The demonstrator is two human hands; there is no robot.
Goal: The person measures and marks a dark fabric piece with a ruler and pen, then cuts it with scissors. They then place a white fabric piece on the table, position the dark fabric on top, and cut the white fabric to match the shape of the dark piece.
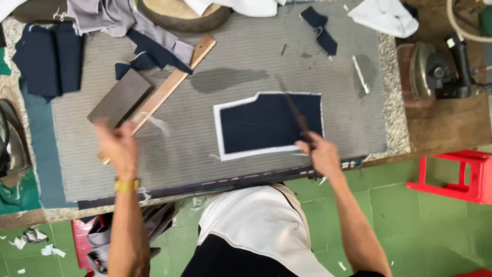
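Seemingly blurred scissors [294, 114] over white-edged navy panel [270, 124].

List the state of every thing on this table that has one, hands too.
navy fabric piece: flat, white-edged, on the grey pad
right hand: shut on thin dark tool
thin dark tool: slanting over the fabric
left hand: blurred, above the wooden ruler
wooden ruler: lying diagonal
iron: resting at table's edge
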